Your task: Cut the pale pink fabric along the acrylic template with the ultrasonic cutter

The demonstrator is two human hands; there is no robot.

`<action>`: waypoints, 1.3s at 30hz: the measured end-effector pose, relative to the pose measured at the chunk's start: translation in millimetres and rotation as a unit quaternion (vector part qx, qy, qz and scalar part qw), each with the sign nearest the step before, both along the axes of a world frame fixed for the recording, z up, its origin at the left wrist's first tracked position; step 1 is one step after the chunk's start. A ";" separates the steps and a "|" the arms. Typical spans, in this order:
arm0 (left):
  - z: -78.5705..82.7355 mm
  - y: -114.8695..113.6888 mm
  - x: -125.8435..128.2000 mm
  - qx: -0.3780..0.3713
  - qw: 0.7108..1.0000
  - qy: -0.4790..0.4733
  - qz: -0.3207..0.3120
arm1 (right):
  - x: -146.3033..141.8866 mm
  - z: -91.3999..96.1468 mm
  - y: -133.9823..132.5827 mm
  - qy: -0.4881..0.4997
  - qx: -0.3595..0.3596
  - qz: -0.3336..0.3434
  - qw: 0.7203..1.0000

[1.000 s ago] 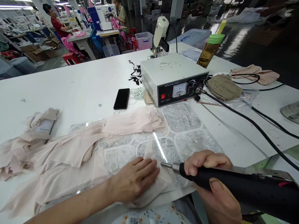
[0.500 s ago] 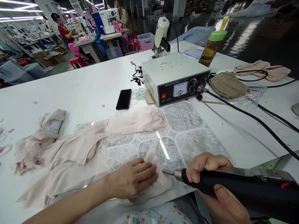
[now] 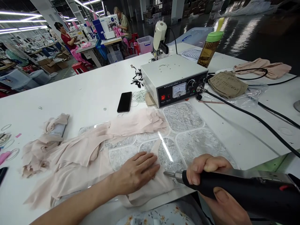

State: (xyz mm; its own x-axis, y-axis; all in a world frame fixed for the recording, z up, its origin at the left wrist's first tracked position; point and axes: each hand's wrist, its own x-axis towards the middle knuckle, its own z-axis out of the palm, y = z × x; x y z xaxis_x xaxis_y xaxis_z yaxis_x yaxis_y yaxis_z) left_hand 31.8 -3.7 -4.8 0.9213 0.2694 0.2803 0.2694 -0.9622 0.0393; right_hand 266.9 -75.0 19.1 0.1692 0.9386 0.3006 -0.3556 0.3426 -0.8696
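My left hand [image 3: 138, 172] lies flat, fingers stretched out, on a piece of thin beige-pink fabric [image 3: 165, 182]. The piece tapers to a narrow strip at its far end, and its near edge curves loosely below my palm. Under it is a clear-edged mat with a grey marbled pattern [image 3: 199, 145]. My right hand [image 3: 223, 203] grips a black handheld ultrasonic welding gun [image 3: 253, 187]. The gun's metal tip [image 3: 170, 174] points left, at the fabric just right of my left fingertips; whether it touches I cannot tell.
Beige fabric pieces [image 3: 136, 123] are stacked on the mat, with more in a heap [image 3: 39, 150] at left. Behind stand a control box [image 3: 174, 78] with a thick cable [image 3: 253, 117], a phone [image 3: 124, 102], a green-capped bottle [image 3: 209, 48] and brown card templates [image 3: 227, 84]. Two people work at sewing machines beyond.
My left hand has slid slightly away from me over the fabric, and more of the fabric's near edge shows below it. The welding gun stays nearly where it was. The view has shifted slightly.
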 end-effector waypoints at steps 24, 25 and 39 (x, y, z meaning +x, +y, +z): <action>2.7 1.9 0.0 0.025 1.000 0.008 -0.015 | -1.8 2.6 -2.0 -0.011 -0.021 -0.009 1.000; 2.9 1.6 0.2 0.028 1.000 0.007 -0.013 | -1.9 3.4 -1.5 -0.012 -0.021 -0.011 1.000; 0.8 1.5 -1.4 0.021 1.000 0.011 -0.013 | -7.4 1.9 11.0 0.018 -0.002 -0.036 0.999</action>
State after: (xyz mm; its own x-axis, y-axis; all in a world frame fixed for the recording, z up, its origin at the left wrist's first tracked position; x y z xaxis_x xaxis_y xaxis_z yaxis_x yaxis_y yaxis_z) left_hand 30.4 -2.2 -3.9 0.9339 0.2336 0.2707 0.2446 -0.9696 -0.0069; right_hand 259.6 -63.9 21.1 0.2464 0.9248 0.2899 -0.3611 0.3652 -0.8581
